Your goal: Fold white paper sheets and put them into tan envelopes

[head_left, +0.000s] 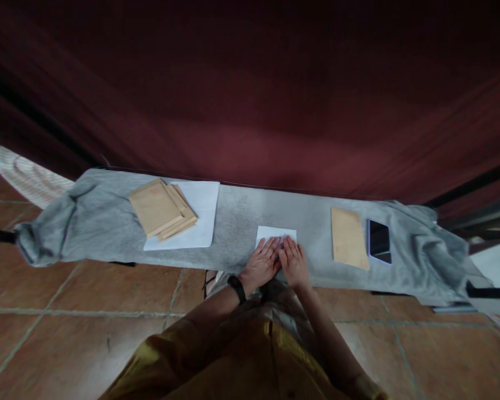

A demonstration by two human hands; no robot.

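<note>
Both hands lie flat on a small sheet of white paper [275, 231] at the lower center of the frame, the left hand [261, 262] and right hand [294, 265] meeting near the fingertips, fingers extended and gripping nothing, a pose that appears meant to press the paper smooth against the grey cloth [241, 210] beneath. At left of the frame, a loose pile of brown envelopes [156, 208] rests on larger white sheets [206, 214], seemingly grouped there to leave the middle for handwork. A single brown envelope [349, 239] lies at right of center, apart from the pile, perhaps set aside on purpose. Just beside it, a phone [379, 241] sits face up, probably placed out of the hands' way.
</note>
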